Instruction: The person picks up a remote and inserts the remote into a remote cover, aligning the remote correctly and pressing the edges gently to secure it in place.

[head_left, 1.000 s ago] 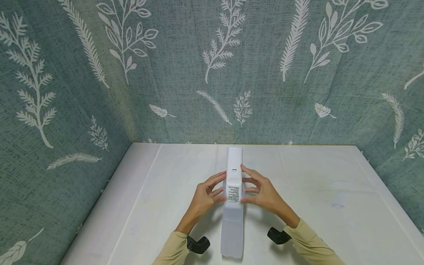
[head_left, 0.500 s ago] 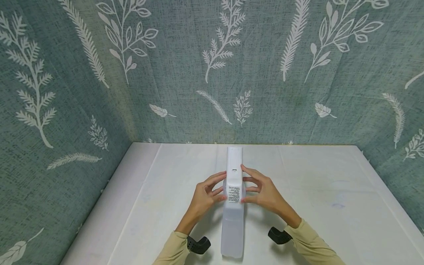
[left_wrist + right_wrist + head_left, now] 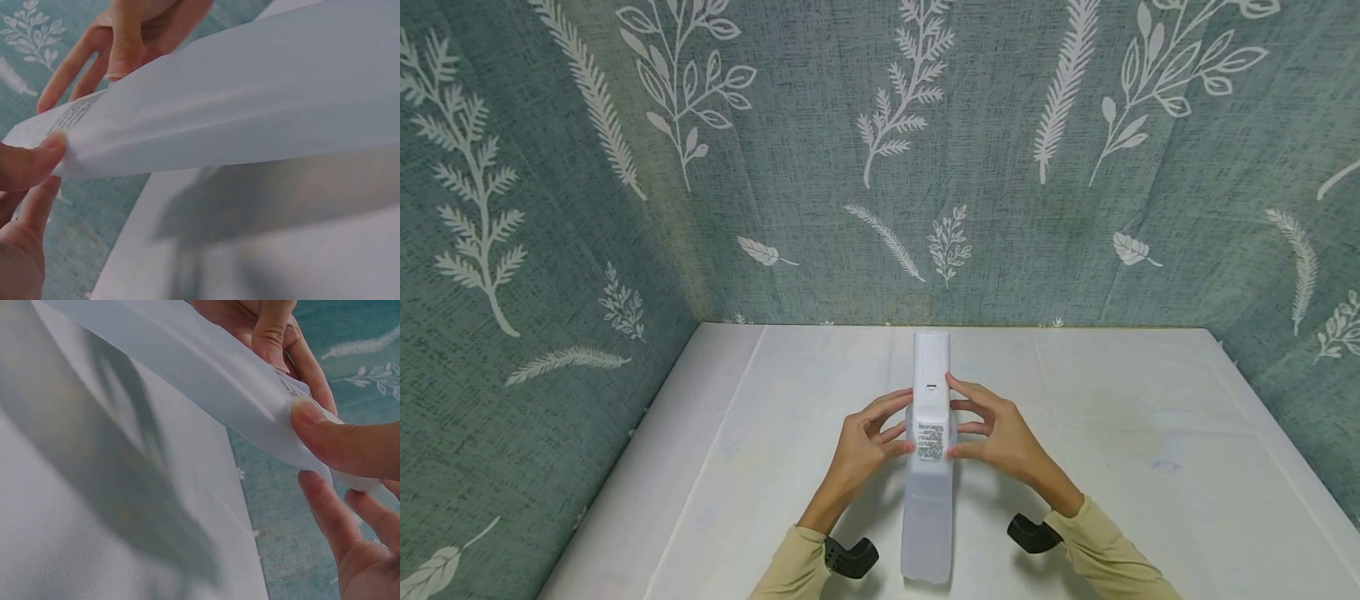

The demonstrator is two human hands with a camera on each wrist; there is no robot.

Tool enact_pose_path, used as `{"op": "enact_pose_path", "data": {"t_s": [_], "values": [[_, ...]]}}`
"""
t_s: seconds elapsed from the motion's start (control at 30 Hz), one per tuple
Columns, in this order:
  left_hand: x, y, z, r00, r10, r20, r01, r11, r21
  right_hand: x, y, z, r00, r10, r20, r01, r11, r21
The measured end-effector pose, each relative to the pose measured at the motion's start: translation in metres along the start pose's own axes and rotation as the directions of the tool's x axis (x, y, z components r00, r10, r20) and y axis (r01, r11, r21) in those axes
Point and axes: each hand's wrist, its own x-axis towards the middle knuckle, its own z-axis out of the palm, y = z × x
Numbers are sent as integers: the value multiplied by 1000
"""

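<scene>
A long, narrow white plastic-looking object (image 3: 927, 525) points away from the body, with a block of small dark print and a small dark slot on its upper face. Its near part looks smooth and greyish, its far part whiter and narrower. My left hand (image 3: 862, 442) grips its left edge beside the print, thumb nearest me and fingers spread along the side. My right hand (image 3: 1000, 433) grips the right edge in a mirrored hold. In the left wrist view, the left thumb (image 3: 50, 153) presses the edge near the print. What kind of object this is, I cannot tell.
Beneath the object lies a white table (image 3: 775, 467), with shadows of the hands and object on it. A green leaf-patterned cloth (image 3: 805, 167) rises at the table's back and sides. Black wrist devices (image 3: 850, 557) sit at both sleeves.
</scene>
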Motion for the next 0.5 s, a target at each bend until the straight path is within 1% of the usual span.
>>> {"op": "enact_pose_path", "data": {"t_s": [0.5], "values": [[0,2,2,1000,7,-13,-8,1000,-18,0,-1,0,1000,-9,-13,10,999,44]]}}
